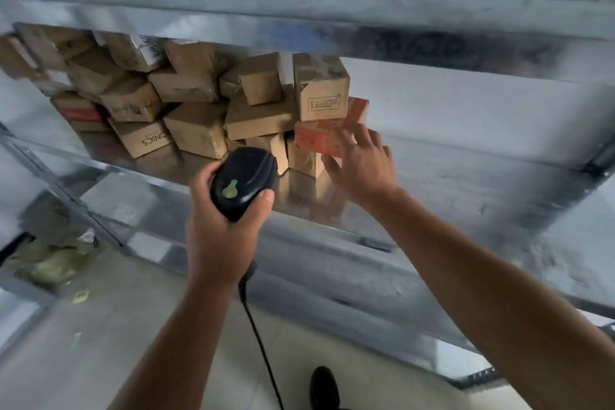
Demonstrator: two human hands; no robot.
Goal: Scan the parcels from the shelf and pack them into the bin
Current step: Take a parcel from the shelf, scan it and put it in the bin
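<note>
Left hand [219, 226] grips scanner [244, 183]. Right hand [361, 166] fingers spread wide, touching red box [316, 140] in parcel pile on shelf [466, 156].

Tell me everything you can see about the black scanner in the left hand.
The scanner is a black, smooth, plastic-looking handheld unit with a rounded head and a green patch on top. The left hand grips its handle, head aimed toward the parcels. A black cable hangs from its base.
</note>
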